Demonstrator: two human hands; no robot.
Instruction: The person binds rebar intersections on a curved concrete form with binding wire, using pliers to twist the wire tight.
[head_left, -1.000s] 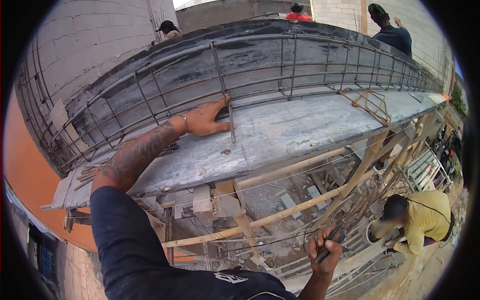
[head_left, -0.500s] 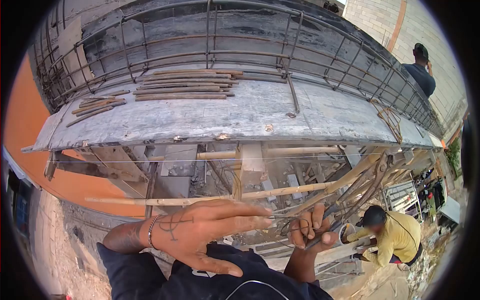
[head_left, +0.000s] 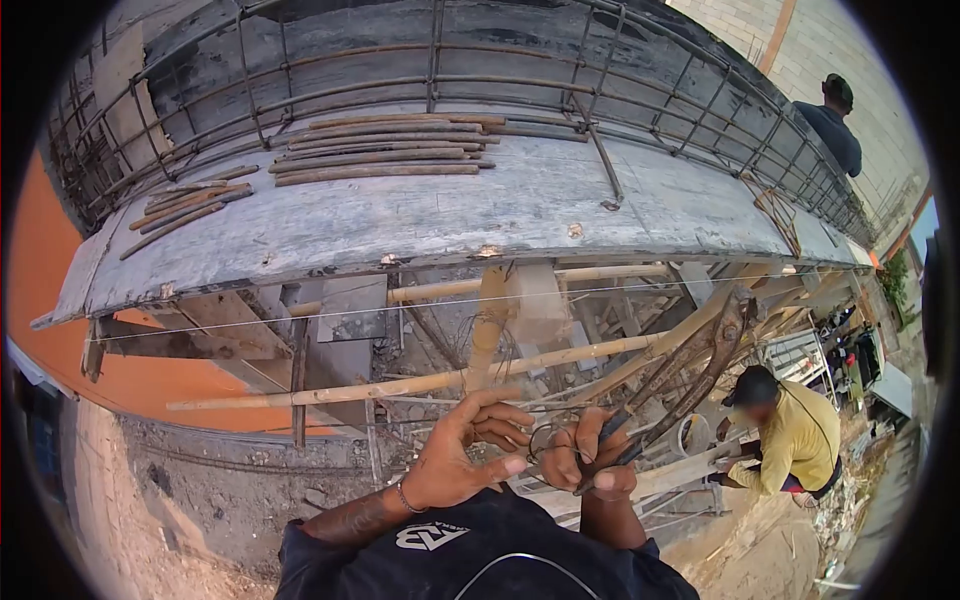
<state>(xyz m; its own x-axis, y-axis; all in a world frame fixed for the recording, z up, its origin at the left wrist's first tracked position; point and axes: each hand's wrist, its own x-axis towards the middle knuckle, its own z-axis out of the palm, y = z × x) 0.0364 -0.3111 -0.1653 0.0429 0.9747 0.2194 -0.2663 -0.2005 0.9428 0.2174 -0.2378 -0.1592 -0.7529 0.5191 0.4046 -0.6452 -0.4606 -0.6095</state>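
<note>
Pincers: While their jaws point up and away from the body, the pincers [head_left: 722,345] lie aslant in front of the right hand, below the board's edge. Their long arms look brown, worn and rusty, and run down to dark grips [head_left: 616,424] held slightly apart.
Right hand: The right hand [head_left: 595,460] is closed around the grips, fingers bent over them and thumb low.
Wire: Thin, dark and bent into loose loops, the wire [head_left: 540,437] sits between the two hands, next to the right fingers.
Left hand: The left hand [head_left: 462,452] is open, fingers curled and thumb apart from them, near the wire; whether it touches the wire, I cannot tell.
Board: Grey and scuffed, the board [head_left: 400,220] spans the view above the hands.
Rods: Brown rods [head_left: 385,155] lie on the board in a larger group, with a smaller group [head_left: 185,208] to its left.
Cage: The steel cage [head_left: 435,80] runs along the back of the board.
Poles: Pale poles [head_left: 400,390] cross beneath the board.
Person: A person in yellow [head_left: 800,435] bends beside a bucket [head_left: 692,435], lower right.
</note>
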